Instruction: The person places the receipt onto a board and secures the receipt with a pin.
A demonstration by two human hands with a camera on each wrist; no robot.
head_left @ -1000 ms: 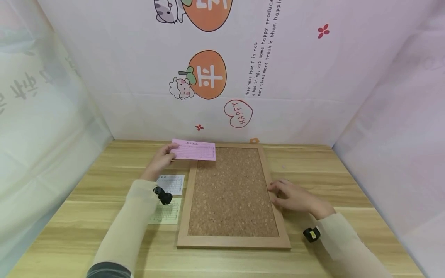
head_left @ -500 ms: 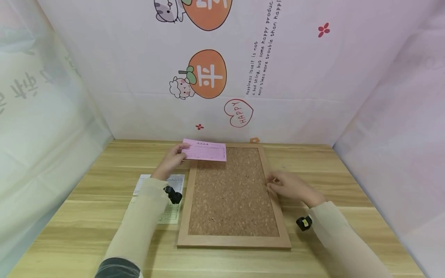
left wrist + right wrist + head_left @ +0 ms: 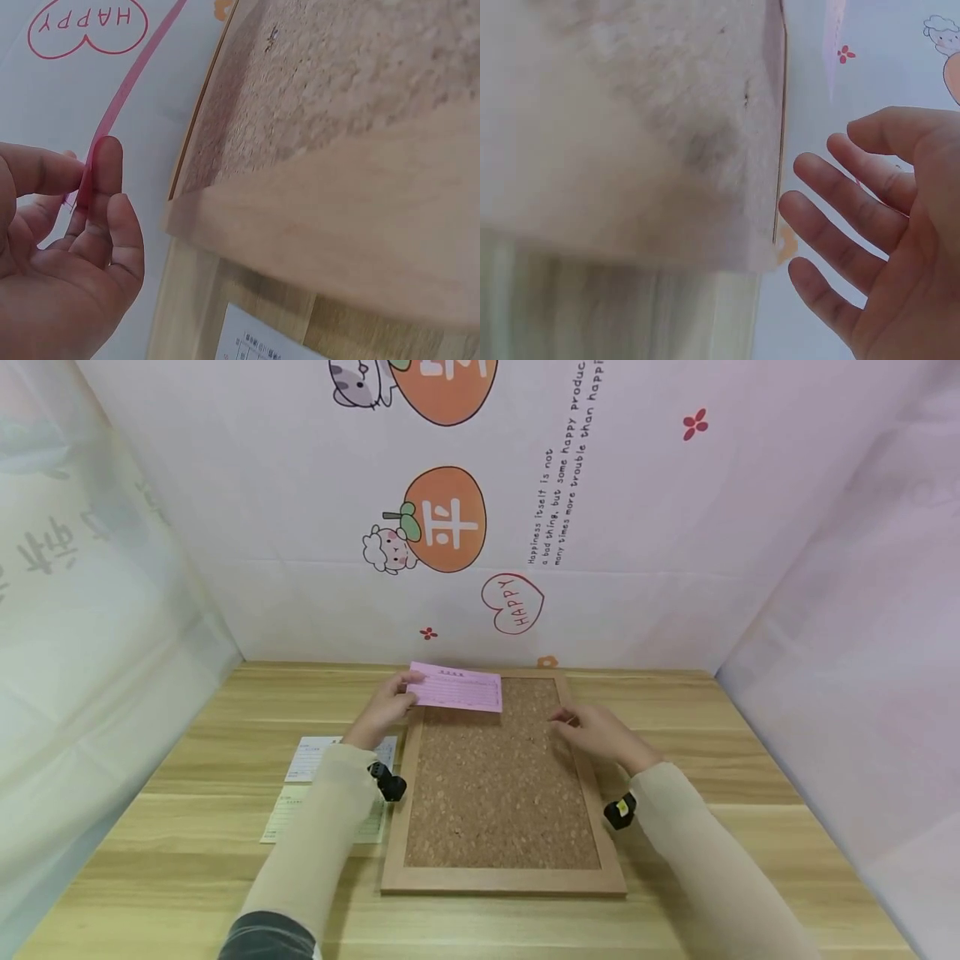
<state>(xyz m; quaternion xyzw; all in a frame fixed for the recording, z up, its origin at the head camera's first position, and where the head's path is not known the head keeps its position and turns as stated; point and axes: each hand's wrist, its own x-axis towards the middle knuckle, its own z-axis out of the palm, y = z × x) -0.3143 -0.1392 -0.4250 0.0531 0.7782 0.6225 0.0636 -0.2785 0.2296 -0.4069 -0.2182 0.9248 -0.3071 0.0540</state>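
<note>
Corkboard [image 3: 502, 810] reaching toward the far edge of a wooden tabletop [image 3: 225, 714], with a pink slip [image 3: 461, 690] being held above its far left corner.

With the left hand [image 3: 386, 707], pinching the pink slip by its left end between thumb and fingers. Holding the right hand [image 3: 602, 737] over the corkboard's right edge, toward the far corner, its fingers loosely bent, spread apart and gripping nothing. Lying on the tabletop beside the corkboard's left edge: a white slip [image 3: 307, 760] and, closer to the near edge, a pale green slip [image 3: 282, 817], both being partly hidden by the left sleeve [image 3: 318, 835]. Hanging behind the far edge: a pale sheet [image 3: 637, 527] lettered HAPPY.
</note>
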